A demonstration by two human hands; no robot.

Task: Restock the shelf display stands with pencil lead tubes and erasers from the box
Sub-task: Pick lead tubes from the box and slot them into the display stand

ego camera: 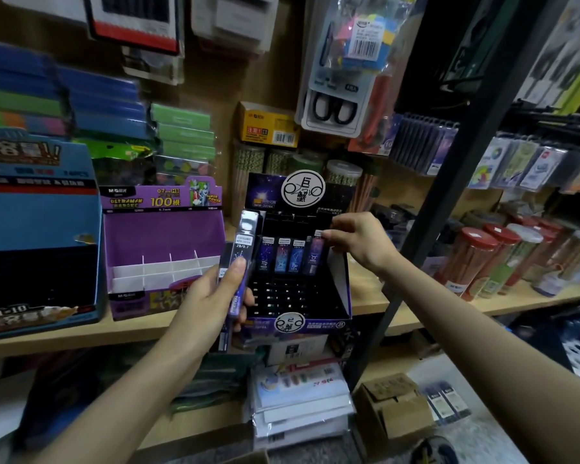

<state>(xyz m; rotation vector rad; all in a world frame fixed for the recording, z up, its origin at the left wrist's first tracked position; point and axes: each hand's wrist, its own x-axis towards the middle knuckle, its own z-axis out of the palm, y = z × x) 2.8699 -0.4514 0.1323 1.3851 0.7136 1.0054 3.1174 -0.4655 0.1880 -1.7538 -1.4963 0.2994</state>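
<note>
A dark zodiac-print display stand [344,293] sits on the wooden shelf, with three lead tubes [283,256] upright in its back row. My right hand [355,241] pinches the top of a purple lead tube [313,257] at the right end of that row. My left hand [215,303] grips a small bundle of lead tubes [243,256] upright, just left of the stand. The stand's front rows of slots [282,296] hold nothing.
A purple display box [163,229] with white dividers stands left of the stand, and a blue display box [37,222] further left. Red-lidded pencil jars [476,259] line the shelf at right. A cardboard box [394,410] sits on the floor below.
</note>
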